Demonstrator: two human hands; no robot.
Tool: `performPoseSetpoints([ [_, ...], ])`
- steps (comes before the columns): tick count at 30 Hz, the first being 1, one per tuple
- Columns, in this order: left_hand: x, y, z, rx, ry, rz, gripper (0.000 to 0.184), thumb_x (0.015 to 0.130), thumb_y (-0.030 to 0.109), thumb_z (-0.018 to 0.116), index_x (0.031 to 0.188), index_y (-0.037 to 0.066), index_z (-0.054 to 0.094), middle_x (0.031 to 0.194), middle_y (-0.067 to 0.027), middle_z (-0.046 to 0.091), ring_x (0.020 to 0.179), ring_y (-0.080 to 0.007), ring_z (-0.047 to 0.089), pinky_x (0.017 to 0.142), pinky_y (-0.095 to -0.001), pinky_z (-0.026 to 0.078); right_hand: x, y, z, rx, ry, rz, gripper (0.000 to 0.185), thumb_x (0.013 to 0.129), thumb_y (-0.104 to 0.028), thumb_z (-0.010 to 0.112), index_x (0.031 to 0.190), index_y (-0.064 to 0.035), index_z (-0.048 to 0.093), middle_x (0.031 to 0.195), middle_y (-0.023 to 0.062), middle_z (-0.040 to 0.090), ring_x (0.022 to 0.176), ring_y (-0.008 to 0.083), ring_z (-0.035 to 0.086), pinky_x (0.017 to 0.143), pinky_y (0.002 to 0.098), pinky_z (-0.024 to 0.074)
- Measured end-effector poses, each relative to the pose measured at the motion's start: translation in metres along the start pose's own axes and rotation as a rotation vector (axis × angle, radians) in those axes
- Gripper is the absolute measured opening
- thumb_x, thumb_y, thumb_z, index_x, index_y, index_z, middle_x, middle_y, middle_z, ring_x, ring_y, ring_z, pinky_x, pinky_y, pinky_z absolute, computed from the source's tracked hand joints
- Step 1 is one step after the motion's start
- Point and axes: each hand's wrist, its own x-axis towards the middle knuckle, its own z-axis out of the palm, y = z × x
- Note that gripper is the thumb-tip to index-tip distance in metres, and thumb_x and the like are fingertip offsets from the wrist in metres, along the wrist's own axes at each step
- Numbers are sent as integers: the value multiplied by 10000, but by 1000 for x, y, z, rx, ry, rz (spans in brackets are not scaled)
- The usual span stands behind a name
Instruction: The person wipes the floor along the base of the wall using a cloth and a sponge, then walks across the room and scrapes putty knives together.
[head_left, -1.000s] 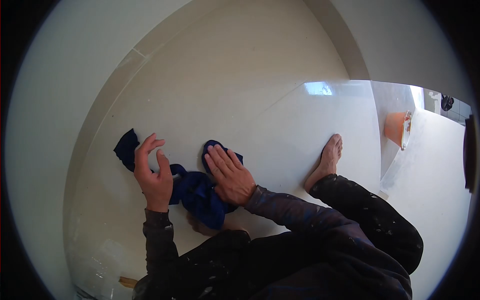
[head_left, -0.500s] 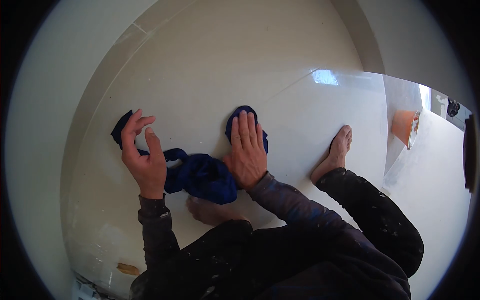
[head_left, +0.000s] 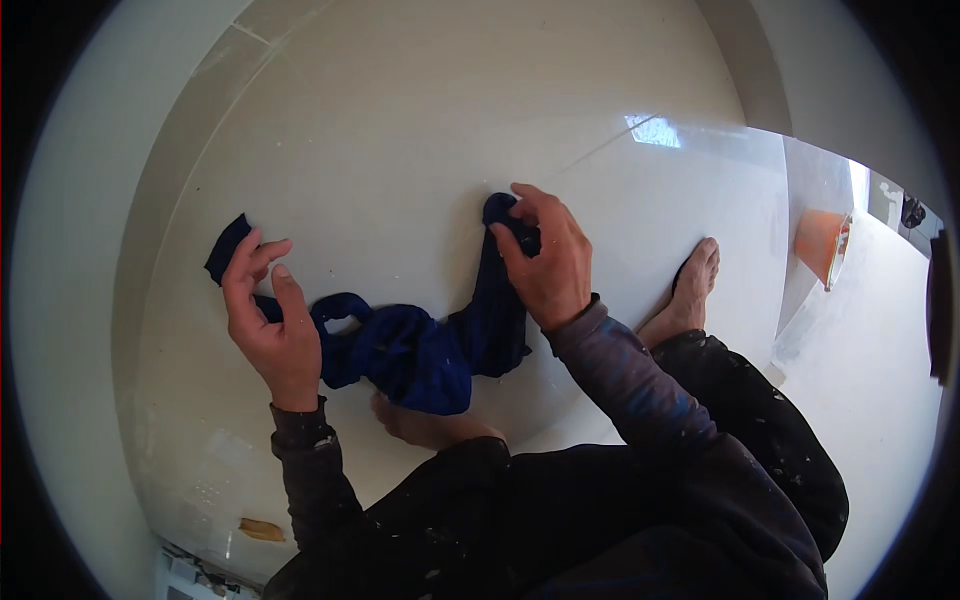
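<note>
A dark blue cloth, bunched in the middle, lies on the shiny pale floor in the head view. One strip of it reaches up to my right hand, whose curled thumb and fingers are around its upper end; part of the contact is hidden behind the fingers. Over the cloth's left end is my left hand, thumb and fingers apart and holding nothing. Behind that hand, a corner of the cloth sticks out at the upper left.
My bare feet are on the floor, one at the right and one beneath the cloth. An orange bucket lies tilted at the right. A small brown piece sits at the lower left. Pale walls curve around.
My right hand has gone from lying flat on the cloth to curled fingers at its upper end, moving right. The cloth's strip looks narrower. My left hand has barely changed.
</note>
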Motion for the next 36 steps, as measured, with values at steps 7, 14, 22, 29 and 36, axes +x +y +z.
performPoseSetpoints([
  [7, 5, -5, 7, 15, -20, -1, 371, 1014, 37, 557, 1384, 32, 582, 1164, -87, 739, 1107, -209, 630, 1019, -393, 453, 0, 9, 4, -20, -7, -159, 161, 850, -30, 787, 990, -10, 709, 958, 134, 671, 869, 333, 694, 736, 403, 581],
  [14, 5, 3, 13, -7, -15, -21, 374, 1015, 22, 551, 1387, 33, 578, 1163, -101, 740, 1109, -214, 633, 1023, -396, 456, -14, -7, 24, -7, -46, -193, 116, 838, -25, 772, 912, -10, 685, 895, 130, 643, 801, 335, 666, 709, 419, 560],
  [22, 9, 10, 23, -68, 13, -41, 359, 1015, 25, 558, 1374, 23, 583, 1170, -99, 729, 1105, -200, 632, 1027, -396, 466, -11, -3, 26, -41, 9, -109, 132, 837, -28, 791, 937, -14, 707, 959, 108, 664, 846, 313, 688, 747, 386, 571],
  [29, 5, 11, 12, -38, -69, 108, 366, 1050, 38, 544, 1415, 24, 553, 1202, -108, 716, 1108, -188, 626, 1044, -361, 462, 23, 27, -13, -112, 69, 103, 93, 872, -65, 747, 905, -34, 665, 936, 126, 603, 829, 334, 651, 711, 445, 552],
  [36, 28, 35, 31, -165, -10, 107, 362, 1051, 31, 543, 1413, 10, 545, 1191, -107, 712, 1101, -186, 628, 1034, -366, 466, -47, -26, 58, 20, -96, -246, 122, 850, -37, 749, 939, -26, 666, 967, 119, 615, 844, 322, 652, 730, 439, 552],
])
